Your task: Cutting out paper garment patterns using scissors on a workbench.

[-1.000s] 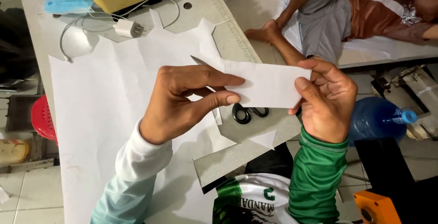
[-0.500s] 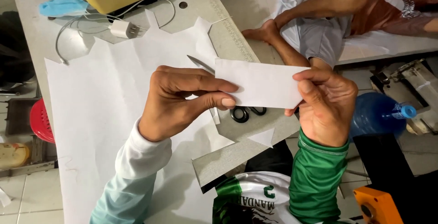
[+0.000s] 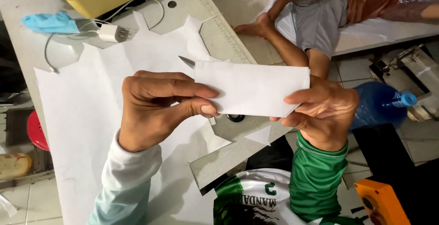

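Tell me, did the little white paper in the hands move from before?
Cannot tell. The white paper sits at about the same spot over the scissors' tip and grey table; the head camera itself shifted.

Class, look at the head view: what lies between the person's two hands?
In the head view, a white paper rectangle spans the gap, pinched by the left hand and the right hand.

left hand (image 3: 157, 108) pinching, right hand (image 3: 327, 110) pinching
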